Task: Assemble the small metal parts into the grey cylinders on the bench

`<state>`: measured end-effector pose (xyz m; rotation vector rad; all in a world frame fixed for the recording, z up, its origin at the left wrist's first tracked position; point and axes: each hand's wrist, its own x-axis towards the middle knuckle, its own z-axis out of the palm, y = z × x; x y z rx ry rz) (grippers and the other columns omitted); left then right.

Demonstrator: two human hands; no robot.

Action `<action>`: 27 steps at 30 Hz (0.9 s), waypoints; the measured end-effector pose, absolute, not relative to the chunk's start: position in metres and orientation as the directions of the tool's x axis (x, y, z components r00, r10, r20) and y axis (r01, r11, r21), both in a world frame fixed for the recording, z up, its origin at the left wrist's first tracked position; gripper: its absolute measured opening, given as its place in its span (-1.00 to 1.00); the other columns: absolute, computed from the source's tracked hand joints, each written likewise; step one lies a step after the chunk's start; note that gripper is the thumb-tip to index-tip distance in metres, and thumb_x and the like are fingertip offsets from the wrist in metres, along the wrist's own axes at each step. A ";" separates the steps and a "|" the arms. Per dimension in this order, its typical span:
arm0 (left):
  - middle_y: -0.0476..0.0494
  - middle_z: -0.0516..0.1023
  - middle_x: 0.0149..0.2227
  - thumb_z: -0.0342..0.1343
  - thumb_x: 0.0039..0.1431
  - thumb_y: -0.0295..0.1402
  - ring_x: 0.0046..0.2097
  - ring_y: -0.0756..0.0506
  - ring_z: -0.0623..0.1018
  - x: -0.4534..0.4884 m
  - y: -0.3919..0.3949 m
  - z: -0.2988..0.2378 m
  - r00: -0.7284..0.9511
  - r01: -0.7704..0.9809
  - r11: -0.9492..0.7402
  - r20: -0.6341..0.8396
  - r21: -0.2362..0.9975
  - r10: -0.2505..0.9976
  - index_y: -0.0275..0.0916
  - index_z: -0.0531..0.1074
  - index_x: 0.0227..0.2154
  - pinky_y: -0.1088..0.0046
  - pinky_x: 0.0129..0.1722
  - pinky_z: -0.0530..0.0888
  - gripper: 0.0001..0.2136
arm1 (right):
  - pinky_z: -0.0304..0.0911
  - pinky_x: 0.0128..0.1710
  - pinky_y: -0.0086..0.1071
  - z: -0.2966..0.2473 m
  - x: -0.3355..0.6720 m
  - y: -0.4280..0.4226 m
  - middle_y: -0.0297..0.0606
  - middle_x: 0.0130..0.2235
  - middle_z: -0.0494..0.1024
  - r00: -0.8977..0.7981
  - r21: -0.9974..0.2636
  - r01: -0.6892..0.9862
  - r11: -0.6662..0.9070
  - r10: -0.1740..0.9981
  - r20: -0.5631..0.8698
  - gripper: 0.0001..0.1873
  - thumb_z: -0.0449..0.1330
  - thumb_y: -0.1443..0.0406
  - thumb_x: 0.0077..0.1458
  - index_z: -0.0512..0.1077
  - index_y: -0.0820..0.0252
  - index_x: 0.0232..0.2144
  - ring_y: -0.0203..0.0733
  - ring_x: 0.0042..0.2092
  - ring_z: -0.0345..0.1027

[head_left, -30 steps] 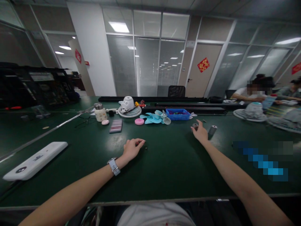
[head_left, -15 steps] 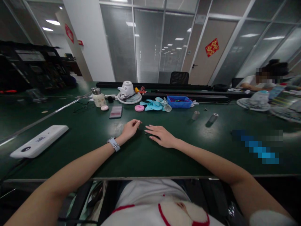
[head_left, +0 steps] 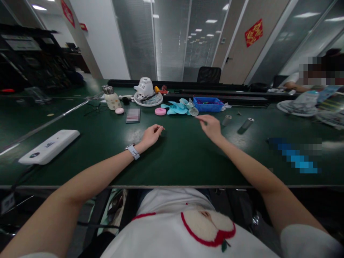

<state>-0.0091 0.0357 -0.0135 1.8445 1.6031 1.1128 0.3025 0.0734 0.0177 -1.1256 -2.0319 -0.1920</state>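
My left hand (head_left: 152, 134) rests on the green table (head_left: 174, 157), its fingers curled and pinched on a small thing I cannot make out. A watch sits on that wrist. My right hand (head_left: 211, 127) is stretched forward just above the table, thumb and forefinger pinched on something tiny and dark. It is close to the light blue fan blades (head_left: 180, 107) and a small grey cylinder (head_left: 227, 120). A second grey cylinder (head_left: 246, 123) lies further right.
At the back stand a white fan body on its grille (head_left: 147, 94), a blue tray (head_left: 208, 104), a pink disc (head_left: 160, 111), a jar (head_left: 110, 98) and a phone (head_left: 132, 115). A white flat device (head_left: 49, 146) lies left. Another person sits far right.
My right hand moved from beside my left hand forward and right toward the blue fan blades, closing into a pinch. The left hand stayed put. The camera tilted down.
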 end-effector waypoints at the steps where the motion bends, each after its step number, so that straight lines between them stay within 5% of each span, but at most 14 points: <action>1: -0.09 0.54 -0.42 -0.04 0.26 -0.11 -0.37 -0.08 0.51 -0.009 0.035 -0.013 0.000 0.596 -0.221 0.275 0.772 0.961 -0.24 0.54 -0.20 0.42 -0.38 0.33 -0.65 | 0.32 0.04 -0.14 0.022 0.324 0.086 -0.20 -0.06 0.62 -0.186 -0.231 0.838 0.495 0.656 0.732 -0.66 0.07 0.38 0.21 0.58 0.12 -0.08 -0.05 -0.01 0.48; 5: -0.08 0.53 -0.45 -0.04 0.25 -0.11 -0.38 -0.08 0.50 -0.007 0.035 -0.012 0.005 0.590 -0.216 0.264 0.778 0.964 -0.25 0.53 -0.21 0.43 -0.38 0.34 -0.65 | 0.30 0.02 -0.14 0.027 0.398 0.122 -0.05 -0.02 0.59 0.103 -0.276 0.946 0.169 0.650 0.753 -0.62 0.06 0.34 0.20 0.53 0.24 0.00 0.04 -0.01 0.46; 9: -0.07 0.52 -0.46 -0.04 0.24 -0.10 -0.39 -0.08 0.50 -0.008 0.035 -0.011 -0.005 0.590 -0.217 0.272 0.778 0.962 -0.24 0.52 -0.21 0.43 -0.37 0.35 -0.65 | 0.30 -0.03 -0.13 0.018 0.425 0.132 -0.03 -0.06 0.60 0.200 -0.307 0.951 0.024 0.711 0.674 -0.60 0.07 0.34 0.17 0.54 0.23 0.00 0.06 -0.07 0.47; 27: -0.07 0.55 -0.44 -0.03 0.24 -0.12 -0.38 -0.08 0.53 -0.007 0.039 -0.014 -0.075 0.597 -0.190 0.290 0.780 0.954 -0.22 0.53 -0.19 0.43 -0.39 0.35 -0.67 | 0.30 -0.13 -0.13 0.009 0.425 0.131 0.00 -0.14 0.63 0.247 -0.326 0.945 -0.030 0.719 0.650 -0.57 0.00 0.25 0.18 0.58 0.19 -0.04 0.06 -0.17 0.47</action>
